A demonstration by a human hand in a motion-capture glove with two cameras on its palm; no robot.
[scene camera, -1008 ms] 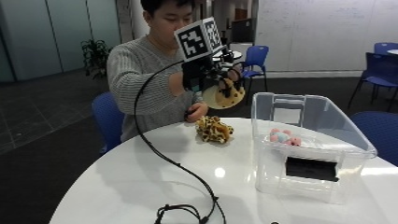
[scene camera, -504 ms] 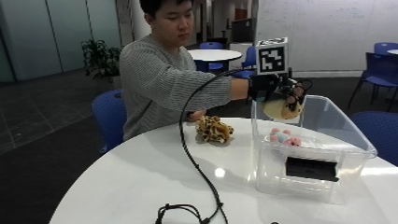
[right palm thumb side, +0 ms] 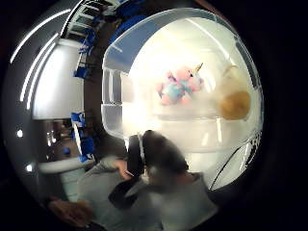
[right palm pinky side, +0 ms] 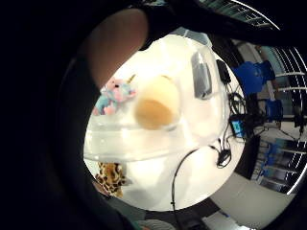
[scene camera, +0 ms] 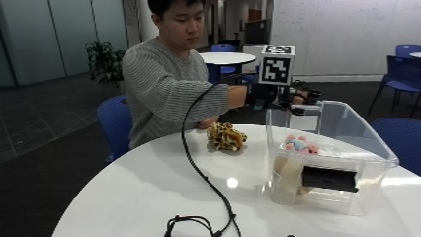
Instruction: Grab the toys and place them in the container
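The round white table (scene camera: 151, 197) fills the lower frame. On it, right of centre, stands the clear plastic container (scene camera: 368, 148). The gloved right hand (scene camera: 289, 96) hovers above the container's far rim, upper middle of the frame. I cannot tell how its fingers sit from here.

This looks like the drop step. The cream-yellow plush toy (right palm pinky side: 156, 103) sits below the palm inside the container, apparently released, beside the pink-and-blue unicorn toy (scene camera: 299, 145).

One toy is left: the spotted leopard toy (scene camera: 226, 137), tan with dark blotches, on the table just left of the container, near the person's bare hand. The next move calls for swinging across and closing on it.
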